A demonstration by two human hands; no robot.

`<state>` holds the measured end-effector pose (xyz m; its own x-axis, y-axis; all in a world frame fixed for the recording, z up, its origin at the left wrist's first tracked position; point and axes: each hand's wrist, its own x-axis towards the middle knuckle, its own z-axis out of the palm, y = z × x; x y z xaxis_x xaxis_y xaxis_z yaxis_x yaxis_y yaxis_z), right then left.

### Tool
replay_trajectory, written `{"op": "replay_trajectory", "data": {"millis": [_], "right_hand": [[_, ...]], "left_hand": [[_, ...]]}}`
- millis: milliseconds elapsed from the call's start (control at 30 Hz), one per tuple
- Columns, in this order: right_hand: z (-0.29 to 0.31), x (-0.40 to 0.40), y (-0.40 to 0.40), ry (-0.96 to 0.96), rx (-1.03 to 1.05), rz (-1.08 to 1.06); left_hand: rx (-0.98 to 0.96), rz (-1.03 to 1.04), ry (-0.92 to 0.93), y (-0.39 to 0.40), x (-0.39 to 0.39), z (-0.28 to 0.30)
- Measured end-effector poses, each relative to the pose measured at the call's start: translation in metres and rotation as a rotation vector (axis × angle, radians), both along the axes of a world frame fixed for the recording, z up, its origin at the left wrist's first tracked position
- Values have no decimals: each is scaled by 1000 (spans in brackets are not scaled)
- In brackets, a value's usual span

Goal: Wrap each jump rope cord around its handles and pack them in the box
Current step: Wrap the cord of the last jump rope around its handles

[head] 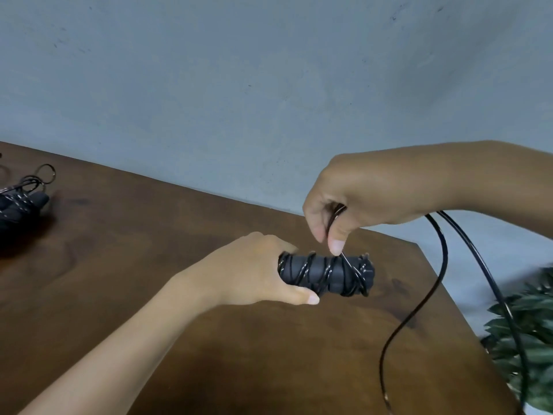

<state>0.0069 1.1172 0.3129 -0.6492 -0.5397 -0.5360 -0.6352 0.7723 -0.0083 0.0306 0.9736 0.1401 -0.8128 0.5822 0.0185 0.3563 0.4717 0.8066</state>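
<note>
The handles (326, 275) are black and held together as one bundle above the table (179, 265), lying roughly level, with their free end pointing right. Thin black cord (443, 259) is already wound around them in several slanting turns, bunched most thickly at the right end.

The left hand (254, 271) grips the left end of the handles, fingers curled over the far side and the thumb lying along the near side, its tip under the bundle. The right hand (359, 199) is just above the right half of the handles, fingers curled, pinching the cord between thumb and forefinger. A short taut stretch of cord runs from that pinch down to the wraps. From the back of the right hand two strands of cord hang down: one curves in an S toward the near edge of the table, the other arcs further right and drops past the table's right edge.

The table is dark brown wood, with its right corner near the hanging cord. At the far left edge of view lies a second rope (21, 202), black handles with cord around them and a few loose loops beside them, well apart from the hands. Green leaves (532, 339) show at the right, beyond the table. A grey wall (269, 85) fills the background.
</note>
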Motion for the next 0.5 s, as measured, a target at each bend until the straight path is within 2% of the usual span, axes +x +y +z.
{"op": "replay_trajectory", "data": {"millis": [167,300,400,500], "right_hand": [[1,-11,3,-147,-212,-88],[-10,-19,20,-289,-449,-203],[-26,-16,29,-354,-553,-246],[-42,-13,43,-330,-633,-276]], "left_hand": [[13,6,172,1,6,1],[152,104,278,-5,10,-2],[261,149,333,-6,15,-6],[340,219,397,-5,19,-12]]}}
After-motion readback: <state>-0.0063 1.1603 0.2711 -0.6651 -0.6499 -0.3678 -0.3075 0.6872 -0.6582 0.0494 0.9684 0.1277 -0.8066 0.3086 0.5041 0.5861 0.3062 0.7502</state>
